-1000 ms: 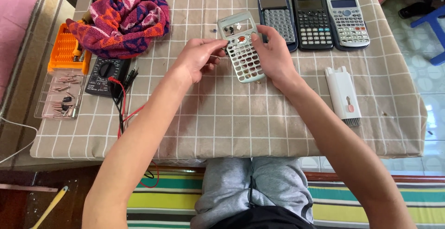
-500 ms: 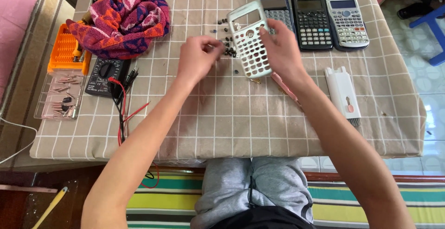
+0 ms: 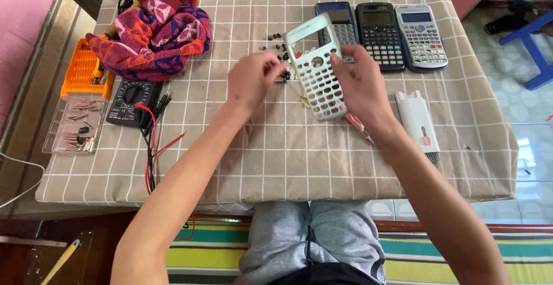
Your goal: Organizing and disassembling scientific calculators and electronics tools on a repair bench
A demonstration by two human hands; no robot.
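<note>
My right hand (image 3: pixel 364 84) grips a pale grey calculator front cover (image 3: pixel 315 69) with empty key holes and an open screen window, tilted up above the table. My left hand (image 3: pixel 253 78) is just left of the cover, its fingers curled near small parts at the cover's left edge; I cannot tell whether it pinches one. Several small dark loose keys (image 3: pixel 277 42) lie scattered on the checked tablecloth (image 3: pixel 276 158) behind the hands. A thin red-handled tool (image 3: pixel 358 125) lies under my right wrist.
Three calculators (image 3: pixel 380 34) stand in a row at the back right. A white cleaning tool (image 3: pixel 419 121) lies to the right. A colourful cloth (image 3: pixel 155 34), an orange bit holder (image 3: pixel 83 69), a black multimeter (image 3: pixel 133 100) with leads and a clear tray of bits (image 3: pixel 76 126) fill the left side.
The keys have dropped out of the calculator cover onto the cloth. My right hand has lifted and tilted the now empty cover; my left hand has moved in to its left edge.
</note>
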